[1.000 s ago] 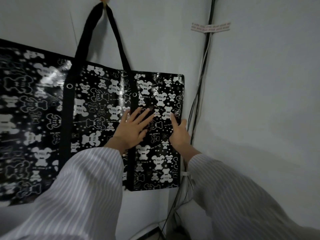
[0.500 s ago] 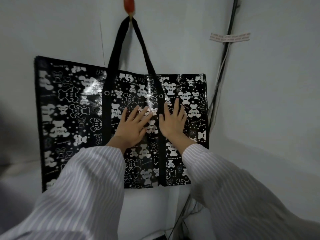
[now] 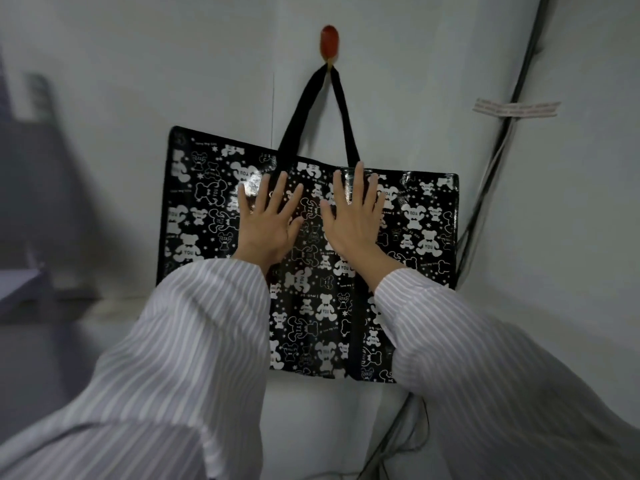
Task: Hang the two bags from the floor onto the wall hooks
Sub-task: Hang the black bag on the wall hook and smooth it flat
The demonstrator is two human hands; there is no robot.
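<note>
Sleeves (image 3: 194, 341): pale striped fabric, nearest the camera, reaching up from the lower left and lower right toward the wall.
Left hand (image 3: 266, 220): flat and open, fingers spread, palm pressed on the bag's front panel just left of centre; nothing grasped.
Right hand (image 3: 353, 216): flat and open, fingers spread, pressed on the panel just right of the other hand; middle fingertip at the bag's top edge beside the right strap base; nothing grasped.
Bag (image 3: 422, 237): glossy black tote with white bear print, hanging flat against the wall, top edge sloping slightly, left corner higher.
Straps (image 3: 298, 116): black, rising from the top edge and meeting at the hook, taut.
Hook (image 3: 329, 41): orange-red, oval, fixed to the wall above the bag, carrying the straps.
Wall (image 3: 173, 64): plain grey-white, meeting a second wall at a corner on the right.
Cables (image 3: 498, 150): dark bundle running down the corner, just right of the bag.
Tape label (image 3: 516, 109): pale strip stuck across the cables.
Left background: blurred grey shapes, not identifiable.
</note>
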